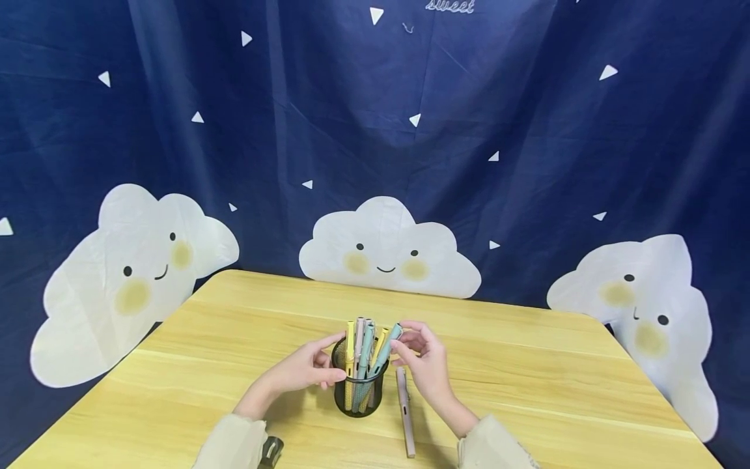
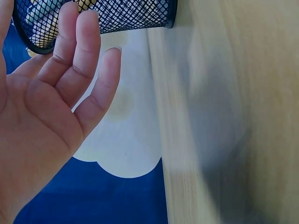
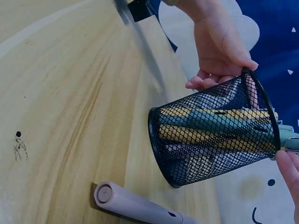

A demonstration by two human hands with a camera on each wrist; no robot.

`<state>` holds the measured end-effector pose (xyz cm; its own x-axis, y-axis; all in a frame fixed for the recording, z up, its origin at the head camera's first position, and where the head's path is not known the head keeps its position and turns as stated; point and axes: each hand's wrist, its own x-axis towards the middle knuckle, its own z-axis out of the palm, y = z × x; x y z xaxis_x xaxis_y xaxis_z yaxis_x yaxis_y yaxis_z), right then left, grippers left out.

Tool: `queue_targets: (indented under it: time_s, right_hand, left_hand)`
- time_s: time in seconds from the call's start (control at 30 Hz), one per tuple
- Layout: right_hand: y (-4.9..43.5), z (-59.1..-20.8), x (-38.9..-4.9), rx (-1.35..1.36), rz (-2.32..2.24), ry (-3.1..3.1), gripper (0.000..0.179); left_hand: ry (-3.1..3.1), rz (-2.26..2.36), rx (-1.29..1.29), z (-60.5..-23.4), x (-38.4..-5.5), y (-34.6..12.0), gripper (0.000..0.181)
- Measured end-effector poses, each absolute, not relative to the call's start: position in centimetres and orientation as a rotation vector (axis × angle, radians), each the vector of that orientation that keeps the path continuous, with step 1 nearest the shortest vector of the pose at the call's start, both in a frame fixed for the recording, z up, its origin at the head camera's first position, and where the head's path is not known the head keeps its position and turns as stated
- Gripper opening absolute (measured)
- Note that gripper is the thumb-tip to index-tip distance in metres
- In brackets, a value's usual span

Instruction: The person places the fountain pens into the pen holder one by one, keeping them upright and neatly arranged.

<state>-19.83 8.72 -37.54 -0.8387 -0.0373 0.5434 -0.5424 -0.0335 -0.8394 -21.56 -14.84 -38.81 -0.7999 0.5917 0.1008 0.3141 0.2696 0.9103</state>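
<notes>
A black mesh pen cup point(image 1: 359, 413) stands upright on the table, holding several yellow, teal and pale pink pens. My left hand point(image 1: 301, 368) holds the cup by its left side, thumb at the near rim and index finger at the far rim. In the left wrist view its other fingers point(image 2: 86, 56) lie loosely bent beside the mesh. With thumb and fingertips, my right hand point(image 1: 430, 368) pinches the upper end of a teal pen point(image 1: 385, 352) that leans over the cup's right rim. The pen's lower part is inside the mesh.
A pale pink pen point(image 1: 405, 417) lies on the wooden table point(image 1: 556, 391), just right of the cup and below my right hand. Behind the table hangs a dark blue curtain point(image 1: 363, 150) with smiling white clouds. A small black object point(image 1: 271, 451) sits by my left sleeve.
</notes>
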Motion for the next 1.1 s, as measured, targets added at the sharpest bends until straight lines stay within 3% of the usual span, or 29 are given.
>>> queue_targets:
  time_s: [1.1]
  right_hand:
    - [8.23, -37.14, -19.5, 0.583, 1.808, -2.017, 0.026]
  left_hand:
    - [2.278, 1.555, 0.831, -38.95, -21.5, -14.9, 0.082]
